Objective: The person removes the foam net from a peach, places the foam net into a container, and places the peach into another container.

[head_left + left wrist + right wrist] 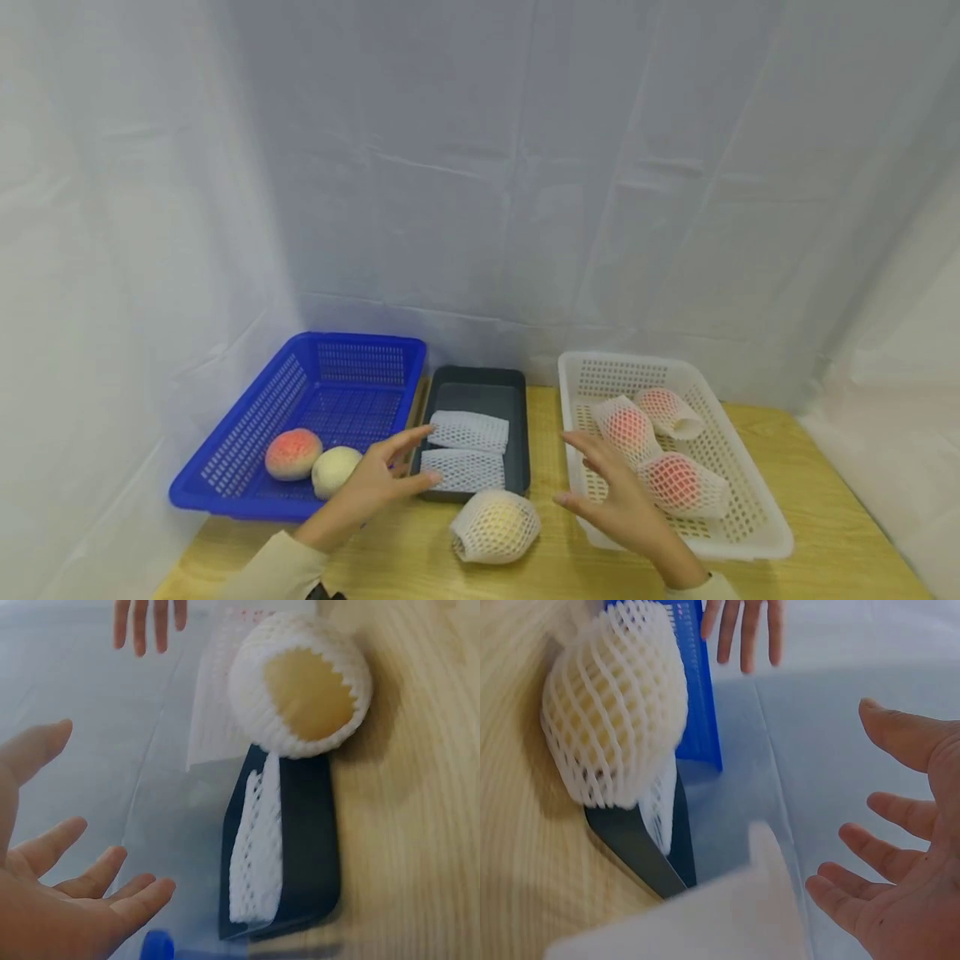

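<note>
A pale yellow peach in a white foam net [497, 527] lies on the wooden table, between and a little below both hands in the head view. My left hand [378, 482] hovers to its left with fingers spread, holding nothing. On the other side my right hand [613, 498] is likewise spread and holds nothing, close to the white basket's near left side. Just behind the netted peach is a dark tray [480, 387] with two flat foam nets [463, 471] in it. In the left wrist view the net's open end bares the fruit [311, 694].
At left stands a blue basket [247, 506] with a red-and-yellow peach [293, 454] and a pale peach [335, 472]. The white basket [750, 546] at right holds three netted red peaches [678, 483]. A pale sheet [480, 208] hangs behind the table.
</note>
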Available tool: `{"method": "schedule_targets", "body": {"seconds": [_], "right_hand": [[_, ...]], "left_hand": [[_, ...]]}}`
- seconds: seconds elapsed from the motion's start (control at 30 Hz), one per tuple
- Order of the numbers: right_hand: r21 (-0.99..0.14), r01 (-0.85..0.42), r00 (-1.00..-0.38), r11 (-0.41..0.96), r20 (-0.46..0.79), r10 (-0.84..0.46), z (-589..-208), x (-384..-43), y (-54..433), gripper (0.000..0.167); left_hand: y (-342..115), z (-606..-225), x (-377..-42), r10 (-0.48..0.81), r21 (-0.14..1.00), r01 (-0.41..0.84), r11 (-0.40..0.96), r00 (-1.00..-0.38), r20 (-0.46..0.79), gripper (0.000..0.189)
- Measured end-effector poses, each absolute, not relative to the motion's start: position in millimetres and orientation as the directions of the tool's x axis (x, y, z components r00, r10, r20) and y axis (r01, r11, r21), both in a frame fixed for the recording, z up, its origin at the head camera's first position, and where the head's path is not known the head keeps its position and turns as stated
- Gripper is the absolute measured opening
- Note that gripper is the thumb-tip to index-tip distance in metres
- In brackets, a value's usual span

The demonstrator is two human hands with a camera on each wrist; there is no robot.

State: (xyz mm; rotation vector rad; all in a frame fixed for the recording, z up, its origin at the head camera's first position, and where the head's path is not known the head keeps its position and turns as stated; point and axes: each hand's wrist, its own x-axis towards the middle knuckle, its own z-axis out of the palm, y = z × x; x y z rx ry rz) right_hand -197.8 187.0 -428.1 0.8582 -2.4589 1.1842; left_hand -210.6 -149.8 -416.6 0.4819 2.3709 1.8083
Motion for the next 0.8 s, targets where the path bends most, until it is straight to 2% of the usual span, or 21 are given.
{"method": "schedule_targets", "body": {"seconds": [0.23,0.37,0.67,0.8], "right_hand": [[-0.648,-0.638,-0.757,0.416,0.428,-0.494,-438.4,-193.4,156.7,0.066],[-0.688,-0.608,-0.76,0.397,0.358,-0.543,-444.7,-189.7,143.0,0.066],[-0.577,-0.624,-0.771,0.527,0.342,-0.538,-466.9,-183.5,124.6,0.065],[-0.585,-0.595,-0.787,0.551,0.287,-0.546,-473.3,-184.0,122.3,0.065]], "left_hand": [[-127.5,-440.5,-207.2,0.357,0.938,0.218,0.27,-0.927,0.112,0.062],[-119.1,-453.6,-203.8,0.361,0.948,0.197,0.248,-0.927,0.098,0.059],[-107.1,-478.6,-200.0,0.37,0.962,0.174,0.211,-0.925,0.086,0.057],[-105.7,-483.5,-197.7,0.419,0.968,0.179,0.175,-0.903,0.091,0.056]]}}
